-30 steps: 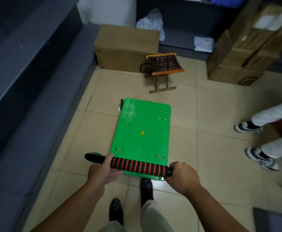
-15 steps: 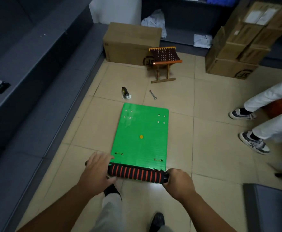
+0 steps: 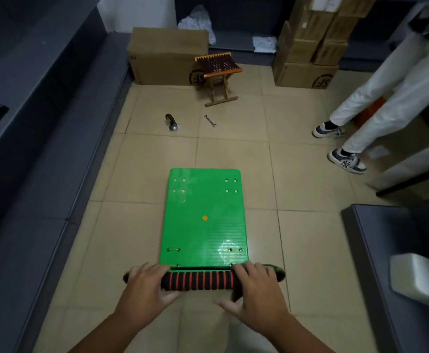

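A green platform cart lies flat on the tiled floor, its long side pointing away from me. Its handle, wrapped in black foam with red stripes, lies across the near end. My left hand grips the left part of the handle, fingers over it and thumb under. My right hand rests on the right part, fingers laid over the top and the thumb spread away from the bar; it is motion-blurred.
A loose caster wheel and a wrench lie beyond the cart. Further back stand a small folding stool, a cardboard box and stacked boxes. Another person's legs are at right. A dark shelf runs along the left; a dark table is near right.
The cart has come back towards me and straightened, uncovering the caster wheel and wrench. My right hand has shifted from gripping the handle's end to lying over its top.
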The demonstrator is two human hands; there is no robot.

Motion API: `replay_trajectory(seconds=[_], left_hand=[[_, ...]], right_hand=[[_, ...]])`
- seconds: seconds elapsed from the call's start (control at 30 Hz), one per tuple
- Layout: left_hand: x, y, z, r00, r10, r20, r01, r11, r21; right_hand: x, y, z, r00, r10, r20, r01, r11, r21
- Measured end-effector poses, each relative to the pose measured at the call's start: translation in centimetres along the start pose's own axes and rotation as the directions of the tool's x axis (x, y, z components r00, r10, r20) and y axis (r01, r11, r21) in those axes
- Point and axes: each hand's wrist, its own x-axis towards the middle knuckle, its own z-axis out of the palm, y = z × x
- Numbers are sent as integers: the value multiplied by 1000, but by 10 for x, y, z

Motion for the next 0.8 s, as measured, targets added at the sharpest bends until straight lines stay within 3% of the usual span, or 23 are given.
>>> replay_trajectory(seconds=[0.1, 0.2, 0.43, 0.8], left_hand=[[-70, 8, 7, 999, 0, 34, 1, 1000, -15], [-125, 14, 11, 997, 1, 82, 2, 999, -44], [-195, 20, 9, 963, 6, 269, -6, 1000, 0], [-301, 18, 19, 954, 8, 299, -43, 993, 109]], right_hand=[[-60, -26, 9, 997, 75, -21, -76, 996, -49], [-114, -47, 17, 993, 104, 49, -100, 991, -93], [-197, -79, 31, 983, 147, 112, -129, 980, -155], [-299, -135, 32, 931, 229, 284, -212, 973, -90]])
